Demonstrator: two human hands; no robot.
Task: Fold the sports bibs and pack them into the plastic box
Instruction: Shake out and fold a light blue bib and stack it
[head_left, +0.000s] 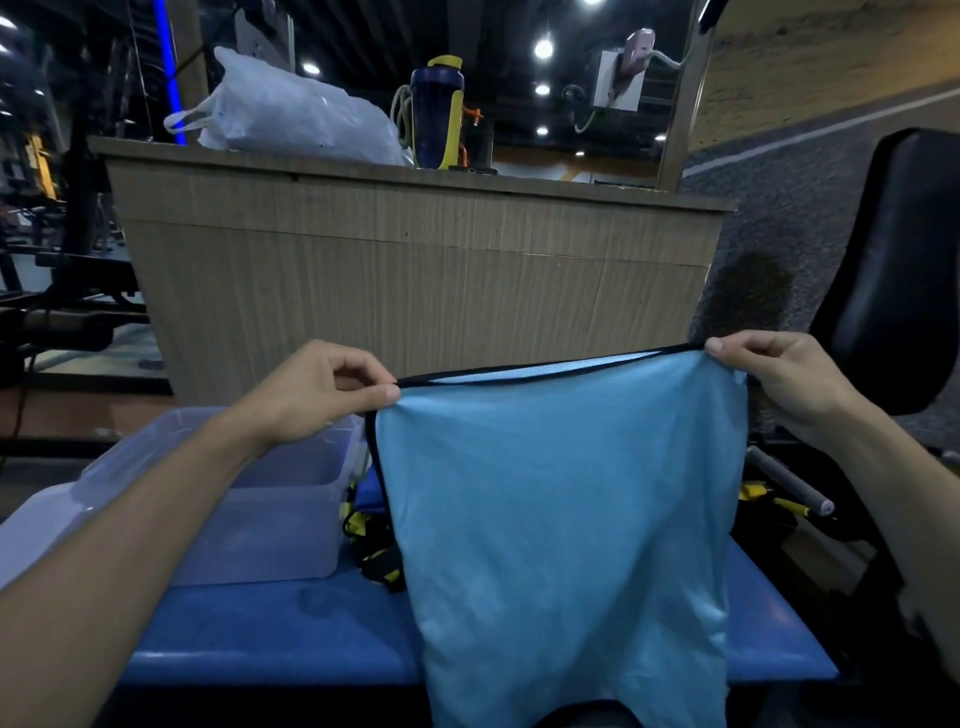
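Head view: my left hand (317, 389) and right hand (769, 374) each pinch a top corner of the blue bib (561, 519), held up taut and hanging over the bench (260, 634); plastic box (249, 499) sits open just left of it, under my left forearm

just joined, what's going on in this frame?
A person is holding up a light blue sports bib by its black-trimmed top edge, the left hand pinching one corner and the right hand the other. The bib hangs unfolded over a blue bench. The clear plastic box sits open on the bench to the left, with no bib visible inside. More blue and yellow fabric lies between box and bib.
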